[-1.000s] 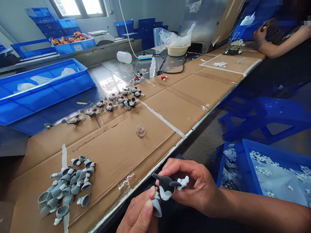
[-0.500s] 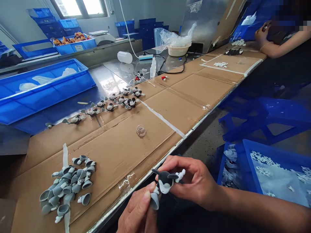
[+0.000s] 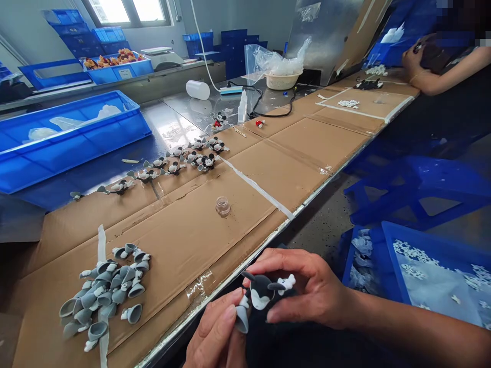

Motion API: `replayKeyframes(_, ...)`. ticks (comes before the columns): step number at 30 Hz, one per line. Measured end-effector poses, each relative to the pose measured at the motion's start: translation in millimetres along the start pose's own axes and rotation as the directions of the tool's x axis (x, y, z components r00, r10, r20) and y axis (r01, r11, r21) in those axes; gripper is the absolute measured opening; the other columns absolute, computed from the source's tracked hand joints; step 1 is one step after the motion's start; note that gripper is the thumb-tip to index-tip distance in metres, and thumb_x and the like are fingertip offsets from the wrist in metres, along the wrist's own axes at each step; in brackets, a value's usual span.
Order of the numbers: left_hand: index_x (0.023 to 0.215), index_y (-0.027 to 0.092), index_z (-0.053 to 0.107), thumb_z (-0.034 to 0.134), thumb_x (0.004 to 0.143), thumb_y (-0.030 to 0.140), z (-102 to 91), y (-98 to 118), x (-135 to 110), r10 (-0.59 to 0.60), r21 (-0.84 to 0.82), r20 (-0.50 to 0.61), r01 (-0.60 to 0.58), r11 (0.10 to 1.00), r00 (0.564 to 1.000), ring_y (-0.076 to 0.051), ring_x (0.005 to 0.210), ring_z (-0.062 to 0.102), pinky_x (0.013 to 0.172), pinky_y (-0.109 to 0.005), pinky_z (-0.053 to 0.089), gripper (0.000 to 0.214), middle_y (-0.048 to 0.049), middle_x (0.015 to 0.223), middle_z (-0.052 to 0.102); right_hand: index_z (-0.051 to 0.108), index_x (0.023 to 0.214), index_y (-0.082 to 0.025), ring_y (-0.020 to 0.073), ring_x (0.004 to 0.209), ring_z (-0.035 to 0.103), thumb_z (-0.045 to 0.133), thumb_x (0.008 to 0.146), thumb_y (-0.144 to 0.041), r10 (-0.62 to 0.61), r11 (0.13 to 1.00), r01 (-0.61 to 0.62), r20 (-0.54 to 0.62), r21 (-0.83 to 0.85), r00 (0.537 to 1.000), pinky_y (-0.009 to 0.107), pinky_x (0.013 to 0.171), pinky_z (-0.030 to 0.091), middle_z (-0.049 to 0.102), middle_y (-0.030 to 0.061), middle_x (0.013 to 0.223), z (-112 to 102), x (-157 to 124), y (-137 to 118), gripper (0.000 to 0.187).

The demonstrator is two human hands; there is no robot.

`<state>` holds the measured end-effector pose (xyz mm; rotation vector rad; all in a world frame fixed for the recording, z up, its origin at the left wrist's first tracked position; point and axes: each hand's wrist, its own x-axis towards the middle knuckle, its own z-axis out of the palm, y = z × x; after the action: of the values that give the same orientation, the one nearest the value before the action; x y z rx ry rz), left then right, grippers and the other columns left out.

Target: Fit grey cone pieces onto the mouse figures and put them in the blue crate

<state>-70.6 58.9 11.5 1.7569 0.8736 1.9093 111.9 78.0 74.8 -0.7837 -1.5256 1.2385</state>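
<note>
while left grip (image 3: 215, 335) pinches grey cone (image 3: 242, 320), right grip (image 3: 310, 289) holds cartoon mouse figure (image 3: 261, 292)

No words, numbers or brand names can be read anywhere in view; the closest thing to writing is a small white label (image 3: 125, 73) on the front wall of the blue plastic crate (image 3: 102, 76) at eleven o'clock on the far counter (image 3: 126, 87), its print too small to make out.

Left hand (image 3: 217, 332) pinching low, right hand (image 3: 309, 289) curled beside it, forearm (image 3: 416, 335) level
</note>
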Motion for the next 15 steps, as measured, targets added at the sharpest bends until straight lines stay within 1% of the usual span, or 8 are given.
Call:
replayKeyframes(1,0.121,0.021,0.07,0.07,0.087,0.013,-4.2,-2.1,0.4,0.058,0.011,0.062,-0.058,0.998,0.996,-0.017,0.1,0.074,0.082,-0.021,0.061,0.034,-0.0065,0.112,0.076,0.072,0.116,-0.021,0.012,0.087,0.067,0.086,0.073,-0.018,-0.053,0.999,0.053,0.008,0.007,0.999,0.02,0.078,0.054,0.073,0.0051,0.097,-0.9,0.5,1.2,0.045)
replayKeyframes(2,0.121,0.02,0.069,0.07,0.087,0.013,-6.9,-2.7,1.0,0.094,0.019,0.1,-0.096,0.995,0.991,-0.018,0.099,0.074,0.08,-0.022,0.062,0.036,-0.007,0.113,0.076,0.072,0.117,-0.021,0.013,0.088,0.068,0.087,0.073,-0.018,-0.099,0.995,0.099,0.013,0.01,0.995,0.021,0.079,0.054,0.074,0.0057,0.098,-1.5,1.0,2.3,0.046)
replayKeyframes(3,0.12,0.021,0.07,0.071,0.086,0.013,-7.8,-1.8,1.6,0.097,0.025,0.097,-0.1,0.995,0.991,-0.018,0.097,0.075,0.078,-0.023,0.063,0.035,-0.0064,0.113,0.076,0.073,0.116,-0.021,0.014,0.09,0.069,0.087,0.073,-0.019,-0.137,0.991,0.137,0.014,0.007,0.99,0.022,0.08,0.055,0.074,0.0064,0.099,-1.8,1.5,3.1,0.046)
replayKeyframes(5,0.112,0.024,0.073,0.074,0.085,0.018,-4.3,4.3,2.3,0.033,0.041,-0.009,-0.033,0.999,0.999,-0.018,0.092,0.076,0.075,-0.024,0.063,0.028,-0.0036,0.109,0.077,0.073,0.114,-0.021,0.0146,0.09,0.07,0.086,0.074,-0.02,-0.184,0.983,0.184,0.006,-0.007,0.983,0.023,0.08,0.057,0.074,0.0068,0.097,-1.9,2.1,4.0,0.043)
replayKeyframes(7,0.102,0.025,0.075,0.077,0.083,0.023,3.5,13.0,1.7,-0.034,0.068,-0.127,0.043,0.997,0.991,-0.018,0.085,0.076,0.072,-0.025,0.064,0.018,-0.0017,0.1,0.078,0.074,0.112,-0.02,0.0143,0.087,0.07,0.086,0.074,-0.02,-0.205,0.979,0.205,0.0,-0.016,0.979,0.022,0.078,0.058,0.073,0.0067,0.095,-1.7,1.8,4.4,0.041)
replayKeyframes(8,0.096,0.024,0.075,0.077,0.083,0.026,7.3,16.8,0.8,-0.049,0.086,-0.169,0.064,0.994,0.984,-0.019,0.083,0.076,0.07,-0.027,0.065,0.014,-0.0016,0.095,0.079,0.074,0.112,-0.02,0.0144,0.086,0.07,0.085,0.075,-0.019,-0.216,0.976,0.216,0.001,-0.015,0.976,0.023,0.077,0.058,0.073,0.007,0.094,-1.6,1.2,4.7,0.039)
replayKeyframes(11,0.087,0.024,0.074,0.076,0.083,0.031,13.1,22.0,-3.6,-0.028,0.132,-0.184,0.052,0.99,0.983,-0.021,0.078,0.077,0.064,-0.029,0.065,0.009,-0.0021,0.084,0.078,0.073,0.113,-0.02,0.0156,0.088,0.071,0.082,0.078,-0.014,-0.244,0.97,0.245,0.017,-0.008,0.97,0.025,0.079,0.059,0.073,0.008,0.095,-1.2,-1.7,5.8,0.037)
replayKeyframes(15,0.087,0.024,0.075,0.075,0.085,0.033,6.5,14.5,-6.4,0.01,0.137,-0.172,0.014,0.991,0.985,-0.023,0.075,0.077,0.06,-0.029,0.066,0.009,-0.0025,0.077,0.078,0.073,0.115,-0.023,0.0164,0.086,0.072,0.082,0.075,-0.008,-0.248,0.969,0.248,-0.007,0.012,0.969,0.027,0.077,0.061,0.073,0.0066,0.094,0.1,-5.6,7.8,0.043)
